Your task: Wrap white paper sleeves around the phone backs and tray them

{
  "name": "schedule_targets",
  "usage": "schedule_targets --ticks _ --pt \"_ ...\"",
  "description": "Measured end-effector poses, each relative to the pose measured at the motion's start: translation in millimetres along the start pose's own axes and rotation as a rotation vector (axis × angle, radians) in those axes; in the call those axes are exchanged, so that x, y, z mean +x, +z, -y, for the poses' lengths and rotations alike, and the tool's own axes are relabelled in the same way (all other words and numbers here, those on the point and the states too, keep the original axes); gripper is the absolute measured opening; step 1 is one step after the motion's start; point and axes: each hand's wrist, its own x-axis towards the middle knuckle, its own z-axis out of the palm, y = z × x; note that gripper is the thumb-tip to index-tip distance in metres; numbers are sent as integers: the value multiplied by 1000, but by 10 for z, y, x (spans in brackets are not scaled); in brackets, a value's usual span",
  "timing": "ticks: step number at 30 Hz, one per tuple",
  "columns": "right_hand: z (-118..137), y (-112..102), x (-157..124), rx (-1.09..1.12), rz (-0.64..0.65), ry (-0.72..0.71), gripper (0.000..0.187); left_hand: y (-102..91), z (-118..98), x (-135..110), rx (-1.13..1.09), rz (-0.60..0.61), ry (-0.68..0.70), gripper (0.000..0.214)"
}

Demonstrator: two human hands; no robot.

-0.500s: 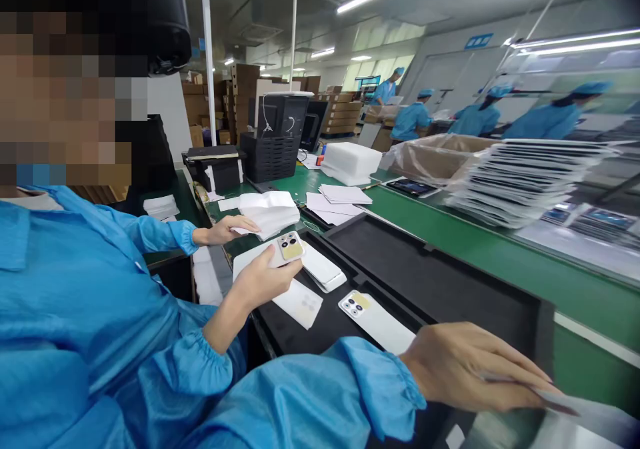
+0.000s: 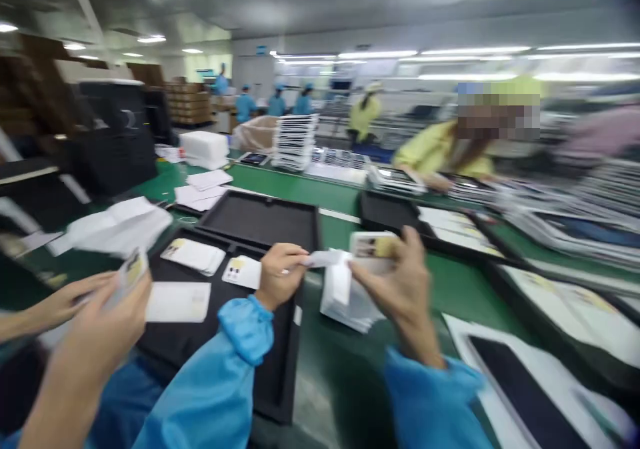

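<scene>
Far left, phone cover (image 2: 131, 269) gripped in a co-worker's hand (image 2: 103, 332) over the black tray (image 2: 200, 342). Centre: pinching a white pouch (image 2: 324, 259) with the left hand (image 2: 283, 274). Right: clutching 1 phone (image 2: 373, 244) in the right hand (image 2: 404, 287), above the pouch stack (image 2: 350, 305).

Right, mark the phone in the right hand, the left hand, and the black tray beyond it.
phone (image 2: 373, 245): head view, on its pale back.
left hand (image 2: 281, 274): head view, on the knuckles; it pinches a white sheet (image 2: 320, 259).
black tray (image 2: 260, 221): head view, on its bare floor.
</scene>
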Motion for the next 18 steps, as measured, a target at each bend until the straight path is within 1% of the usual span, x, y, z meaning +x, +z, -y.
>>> schedule_targets --ticks 1,2,3,8,18 --pt "-75 -73 -10 -33 -2 38 85 1 54 22 -17 -8 3 4" --pt "-117 -102 -16 -47 8 66 97 1 100 41 -22 -2 5 3" --pt "-130 -98 -15 -49 23 81 103 0 130 55 -20 4 4 2" --pt "-33 32 5 -44 46 93 102 -23 118 64 10 39 -3 3" --pt "-17 27 7 -19 39 81 96 -25 112 100 44 43 -2 2"
